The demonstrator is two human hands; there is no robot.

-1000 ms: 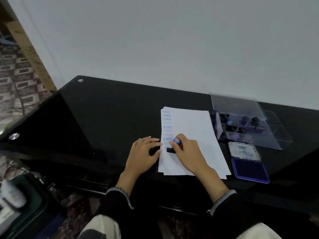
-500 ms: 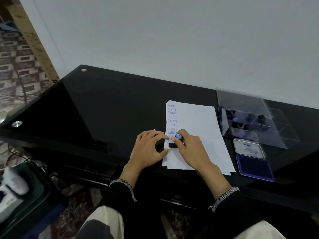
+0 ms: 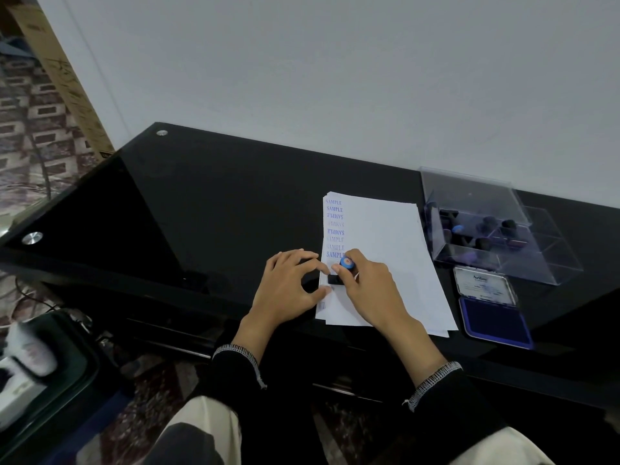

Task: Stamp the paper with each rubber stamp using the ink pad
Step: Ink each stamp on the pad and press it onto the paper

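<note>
The right hand pinches a blue-topped rubber stamp standing on the left edge of the paper stack, just below a column of SAMPLE prints. The left hand, fingers spread, pins that edge at nine o'clock of the stamp. The open ink pad lies at three o'clock, the clear stamp box at one.

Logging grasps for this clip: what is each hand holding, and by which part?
The right hand pinches the rubber stamp by its blue-capped handle. The left hand holds nothing; its fingertips rest at the paper edge.
</note>
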